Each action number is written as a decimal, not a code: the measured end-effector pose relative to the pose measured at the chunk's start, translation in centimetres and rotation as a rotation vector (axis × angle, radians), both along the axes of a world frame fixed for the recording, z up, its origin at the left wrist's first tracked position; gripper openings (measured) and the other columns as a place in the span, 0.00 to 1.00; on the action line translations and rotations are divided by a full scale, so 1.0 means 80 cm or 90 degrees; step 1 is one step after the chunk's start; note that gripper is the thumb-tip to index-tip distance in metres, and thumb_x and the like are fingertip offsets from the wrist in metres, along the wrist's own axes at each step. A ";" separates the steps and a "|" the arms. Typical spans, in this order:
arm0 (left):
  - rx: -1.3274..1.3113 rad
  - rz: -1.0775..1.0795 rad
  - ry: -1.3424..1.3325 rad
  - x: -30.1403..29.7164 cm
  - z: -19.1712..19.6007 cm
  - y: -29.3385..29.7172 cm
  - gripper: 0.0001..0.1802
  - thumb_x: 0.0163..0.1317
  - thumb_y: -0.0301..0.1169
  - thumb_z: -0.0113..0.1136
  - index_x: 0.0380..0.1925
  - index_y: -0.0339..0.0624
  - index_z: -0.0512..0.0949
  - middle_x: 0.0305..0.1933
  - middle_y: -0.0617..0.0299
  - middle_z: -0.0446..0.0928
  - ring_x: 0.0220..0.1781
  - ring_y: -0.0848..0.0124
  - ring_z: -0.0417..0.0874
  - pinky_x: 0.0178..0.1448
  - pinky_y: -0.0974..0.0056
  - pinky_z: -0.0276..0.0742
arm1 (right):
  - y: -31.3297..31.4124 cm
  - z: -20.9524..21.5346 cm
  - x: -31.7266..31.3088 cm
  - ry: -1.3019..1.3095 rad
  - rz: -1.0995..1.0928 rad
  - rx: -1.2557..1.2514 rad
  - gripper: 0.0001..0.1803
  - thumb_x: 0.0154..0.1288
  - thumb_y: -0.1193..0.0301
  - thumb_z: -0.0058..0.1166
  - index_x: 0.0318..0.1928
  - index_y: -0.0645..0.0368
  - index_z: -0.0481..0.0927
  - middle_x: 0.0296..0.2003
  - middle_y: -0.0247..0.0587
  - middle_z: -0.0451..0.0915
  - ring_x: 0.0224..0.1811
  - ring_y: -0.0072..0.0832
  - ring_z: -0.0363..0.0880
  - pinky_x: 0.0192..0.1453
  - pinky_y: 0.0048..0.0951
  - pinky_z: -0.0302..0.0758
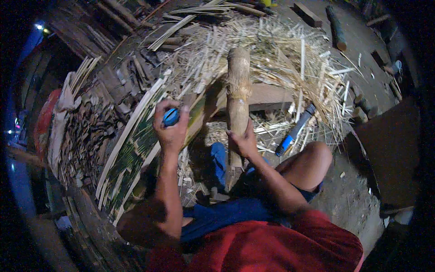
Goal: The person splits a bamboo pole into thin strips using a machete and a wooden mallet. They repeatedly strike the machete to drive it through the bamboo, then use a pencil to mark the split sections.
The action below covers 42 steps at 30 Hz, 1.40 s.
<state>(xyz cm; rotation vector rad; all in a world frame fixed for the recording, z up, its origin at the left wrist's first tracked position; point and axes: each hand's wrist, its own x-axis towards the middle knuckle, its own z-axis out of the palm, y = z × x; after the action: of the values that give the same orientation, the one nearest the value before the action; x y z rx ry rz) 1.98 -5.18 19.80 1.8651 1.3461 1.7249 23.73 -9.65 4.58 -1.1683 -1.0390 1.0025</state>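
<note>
My left hand (pixel 170 131) is closed around a tool with a round blue handle end (pixel 171 117); the rest of that tool is hidden, so its kind does not show. Beside it, green bamboo strips (pixel 136 154) with pale split edges lie slanting down to the left. My right hand (pixel 244 141) grips the lower part of a thick, pale-brown length of bamboo (pixel 238 111). This piece stands nearly straight up in the picture, with a frayed, worn band around its middle. The two hands are apart, and the bamboo does not touch the blue-ended tool.
A squared wooden block (pixel 272 96) lies behind the bamboo, amid a heap of pale shavings (pixel 290 54). Right of my right hand is a long dark tool with a blue end (pixel 294 130). A sack of wood chips (pixel 54 131) stands at left; a log (pixel 336 29) lies far right.
</note>
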 end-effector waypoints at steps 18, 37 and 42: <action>0.237 -0.850 0.724 0.283 -0.182 0.037 0.12 0.60 0.32 0.56 0.42 0.63 0.81 0.50 0.68 0.76 0.66 0.67 0.73 0.80 0.43 0.54 | -0.010 -0.163 0.214 -0.192 -0.516 -0.354 0.63 0.59 0.55 0.67 0.79 0.56 0.33 0.68 0.69 0.65 0.66 0.59 0.71 0.67 0.46 0.70; 0.286 -0.794 1.044 0.278 -0.390 0.092 0.13 0.65 0.35 0.53 0.40 0.48 0.87 0.51 0.64 0.78 0.67 0.65 0.71 0.82 0.57 0.51 | -0.056 -0.253 0.252 -0.298 -0.485 -0.817 0.19 0.64 0.59 0.56 0.45 0.63 0.82 0.45 0.60 0.84 0.49 0.54 0.84 0.55 0.51 0.79; 0.183 -0.805 0.920 0.272 -0.365 0.091 0.18 0.64 0.31 0.52 0.52 0.45 0.81 0.59 0.61 0.77 0.72 0.62 0.68 0.82 0.54 0.51 | -0.043 -0.248 0.253 -0.140 -0.662 -0.798 0.23 0.67 0.58 0.52 0.51 0.66 0.75 0.43 0.67 0.82 0.49 0.60 0.82 0.53 0.54 0.77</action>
<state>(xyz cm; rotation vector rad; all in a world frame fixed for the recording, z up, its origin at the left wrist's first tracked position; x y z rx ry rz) 23.71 2.10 -9.38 3.0622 -0.2293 -0.2287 43.96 -13.09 -15.28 -2.4829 0.2968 0.5823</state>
